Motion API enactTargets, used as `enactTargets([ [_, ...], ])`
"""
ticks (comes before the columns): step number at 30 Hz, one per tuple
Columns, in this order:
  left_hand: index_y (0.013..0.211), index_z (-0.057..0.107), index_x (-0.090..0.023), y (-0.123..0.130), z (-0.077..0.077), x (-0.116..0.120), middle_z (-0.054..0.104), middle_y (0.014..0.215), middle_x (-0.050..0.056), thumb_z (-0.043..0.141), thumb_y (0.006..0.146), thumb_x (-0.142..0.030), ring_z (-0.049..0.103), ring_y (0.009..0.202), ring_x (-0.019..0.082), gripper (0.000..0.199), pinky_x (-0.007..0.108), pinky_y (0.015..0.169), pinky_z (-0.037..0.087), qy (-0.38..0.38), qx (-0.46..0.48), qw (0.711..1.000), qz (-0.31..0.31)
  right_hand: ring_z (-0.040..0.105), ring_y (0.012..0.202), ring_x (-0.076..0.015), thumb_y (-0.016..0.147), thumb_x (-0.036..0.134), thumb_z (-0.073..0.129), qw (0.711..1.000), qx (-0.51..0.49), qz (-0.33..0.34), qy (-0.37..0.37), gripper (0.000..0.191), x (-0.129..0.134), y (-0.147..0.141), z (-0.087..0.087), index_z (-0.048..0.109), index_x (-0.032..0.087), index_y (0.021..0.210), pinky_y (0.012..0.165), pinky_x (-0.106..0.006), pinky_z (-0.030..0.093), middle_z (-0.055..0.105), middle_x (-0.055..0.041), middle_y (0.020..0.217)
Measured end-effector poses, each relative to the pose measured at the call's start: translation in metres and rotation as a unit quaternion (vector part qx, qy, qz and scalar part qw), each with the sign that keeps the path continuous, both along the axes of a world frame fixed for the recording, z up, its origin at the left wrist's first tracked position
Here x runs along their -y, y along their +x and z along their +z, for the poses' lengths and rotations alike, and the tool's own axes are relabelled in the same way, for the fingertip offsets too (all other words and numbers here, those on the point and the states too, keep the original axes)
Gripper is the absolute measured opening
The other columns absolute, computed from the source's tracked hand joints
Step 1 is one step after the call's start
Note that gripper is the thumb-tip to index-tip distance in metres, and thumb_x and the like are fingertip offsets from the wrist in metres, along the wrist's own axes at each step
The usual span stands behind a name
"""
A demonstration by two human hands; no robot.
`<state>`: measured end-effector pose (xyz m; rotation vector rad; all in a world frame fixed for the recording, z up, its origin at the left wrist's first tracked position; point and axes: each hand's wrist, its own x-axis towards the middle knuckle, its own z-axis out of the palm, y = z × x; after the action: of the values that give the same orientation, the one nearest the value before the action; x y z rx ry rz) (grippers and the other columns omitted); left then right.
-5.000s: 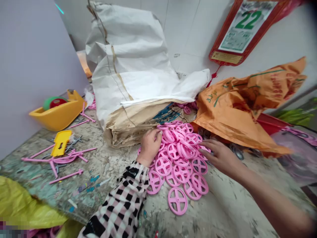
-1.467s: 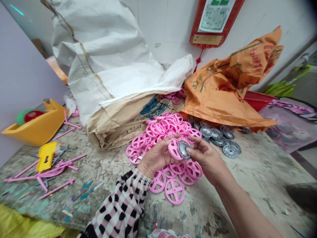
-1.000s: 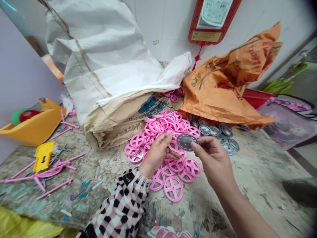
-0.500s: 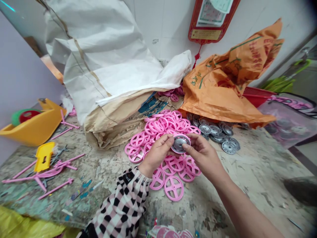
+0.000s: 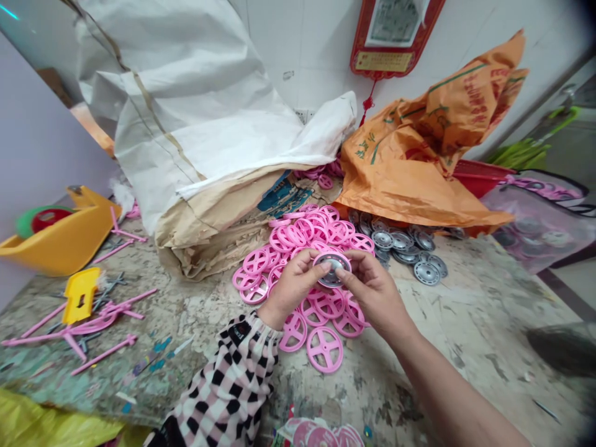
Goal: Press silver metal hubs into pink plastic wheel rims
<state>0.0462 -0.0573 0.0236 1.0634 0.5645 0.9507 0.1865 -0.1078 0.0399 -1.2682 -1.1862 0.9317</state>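
Nothing can be read clearly: the lettering [image 5: 475, 98] on the orange bag [image 5: 414, 186] and calendar [image 5: 390, 38] beyond the right hand [image 5: 376, 292] is blurred.

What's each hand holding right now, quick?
Left hand: closed, holding the pink wheel with gray disc.
Right hand: closed on the same wheel and disc.

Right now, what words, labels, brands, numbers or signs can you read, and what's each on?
Nothing reads clearly enough to quote.
Orange bag: red and green characters, blurred.
Wall calendar: page print, too blurred.
Its gold plate: characters too small.
Blue-printed brown paper: print unreadable.
Checked sleeve: pale marks at the cuff, too small.
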Motion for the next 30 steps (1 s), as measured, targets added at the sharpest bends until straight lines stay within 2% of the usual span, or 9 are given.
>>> enactTargets([
  [4, 0.097, 0.056, -0.015, 0.001, -0.001, 0.003, 0.060, 0.088, 0.002, 0.070, 0.076, -0.031, 0.059, 0.076, 0.012, 0.029, 0.023, 0.066, 0.049, 0.042, -0.022, 0.997, -0.059, 0.056, 0.078, -0.0156, 0.079, 0.041, 0.063, 0.998, 0.052, -0.016, -0.007, 0.030, 0.009, 0.006, -0.007, 0.056, 0.022, 0.101, 0.068, -0.028, 0.046, 0.062, -0.0026, 0.090],
  [9, 0.097, 0.059, -0.014, 0.004, -0.002, 0.009, 0.061, 0.090, 0.003, 0.065, 0.081, -0.030, 0.057, 0.083, 0.013, 0.023, 0.024, 0.076, 0.046, 0.131, -0.082, 0.986, -0.057, 0.057, 0.080, -0.0163, 0.080, 0.040, 0.062, 0.998, 0.054, -0.042, -0.012, 0.027, 0.022, 0.010, -0.010, 0.057, 0.022, 0.100, 0.071, -0.029, 0.047, 0.062, -0.0026, 0.091],
  [12, 0.113, 0.057, -0.017, 0.005, -0.003, 0.009, 0.062, 0.088, 0.003, 0.066, 0.080, -0.033, 0.060, 0.079, 0.013, 0.038, 0.025, 0.073, 0.048, 0.126, -0.111, 0.982, -0.091, 0.057, 0.082, -0.0164, 0.077, 0.043, 0.063, 0.997, 0.054, -0.038, -0.045, 0.033, 0.028, 0.024, -0.008, 0.059, 0.021, 0.101, 0.070, -0.027, 0.046, 0.064, -0.0041, 0.097],
  [15, 0.128, 0.048, -0.017, 0.005, -0.005, 0.007, 0.061, 0.075, 0.001, 0.065, 0.079, -0.041, 0.061, 0.061, 0.013, 0.057, 0.027, 0.059, 0.050, 0.064, -0.127, 0.983, -0.116, 0.056, 0.072, -0.0151, 0.075, 0.048, 0.064, 0.985, 0.088, 0.031, -0.147, 0.038, 0.039, 0.052, -0.004, 0.062, 0.020, 0.101, 0.064, -0.026, 0.045, 0.065, -0.0037, 0.089],
  [19, 0.118, 0.057, -0.015, 0.006, -0.007, 0.006, 0.062, 0.073, 0.002, 0.063, 0.080, -0.042, 0.061, 0.055, 0.012, 0.047, 0.025, 0.055, 0.050, 0.059, -0.159, 0.982, -0.081, 0.061, 0.082, -0.0187, 0.079, 0.045, 0.061, 0.930, 0.201, 0.192, -0.242, 0.029, 0.060, 0.088, -0.001, 0.069, 0.023, 0.095, 0.074, -0.030, 0.048, 0.067, -0.0043, 0.091],
  [22, 0.111, 0.062, -0.015, 0.007, -0.008, 0.007, 0.063, 0.073, 0.002, 0.061, 0.082, -0.040, 0.061, 0.057, 0.010, 0.039, 0.022, 0.056, 0.050, 0.089, -0.171, 0.979, -0.074, 0.061, 0.081, -0.0195, 0.081, 0.040, 0.060, 0.894, 0.362, 0.179, -0.193, 0.022, 0.070, 0.090, 0.000, 0.071, 0.028, 0.095, 0.073, -0.032, 0.047, 0.065, -0.0045, 0.092],
  [25, 0.109, 0.064, -0.015, 0.008, -0.007, 0.008, 0.062, 0.071, 0.002, 0.061, 0.082, -0.039, 0.060, 0.058, 0.010, 0.037, 0.023, 0.058, 0.050, 0.094, -0.168, 0.979, -0.065, 0.057, 0.078, -0.0187, 0.088, 0.032, 0.052, 0.874, 0.454, 0.143, -0.092, 0.018, 0.073, 0.063, 0.000, 0.069, 0.026, 0.089, 0.070, -0.031, 0.045, 0.061, -0.0051, 0.085],
  [27, 0.108, 0.064, -0.015, 0.008, -0.006, 0.008, 0.062, 0.070, 0.002, 0.062, 0.081, -0.037, 0.059, 0.059, 0.010, 0.035, 0.023, 0.059, 0.051, 0.086, -0.163, 0.981, -0.064, 0.055, 0.081, -0.0192, 0.088, 0.026, 0.052, 0.849, 0.487, 0.202, -0.037, 0.015, 0.076, 0.035, -0.001, 0.067, 0.024, 0.088, 0.070, -0.031, 0.044, 0.059, -0.0057, 0.086],
  [30, 0.105, 0.066, -0.015, 0.008, -0.005, 0.009, 0.062, 0.072, 0.002, 0.064, 0.080, -0.034, 0.058, 0.062, 0.009, 0.032, 0.023, 0.061, 0.050, 0.065, -0.155, 0.983, -0.073, 0.051, 0.081, -0.0202, 0.083, 0.023, 0.059, 0.786, 0.555, 0.272, 0.000, 0.005, 0.082, 0.001, -0.007, 0.063, 0.022, 0.086, 0.068, -0.032, 0.041, 0.057, -0.0058, 0.090],
])
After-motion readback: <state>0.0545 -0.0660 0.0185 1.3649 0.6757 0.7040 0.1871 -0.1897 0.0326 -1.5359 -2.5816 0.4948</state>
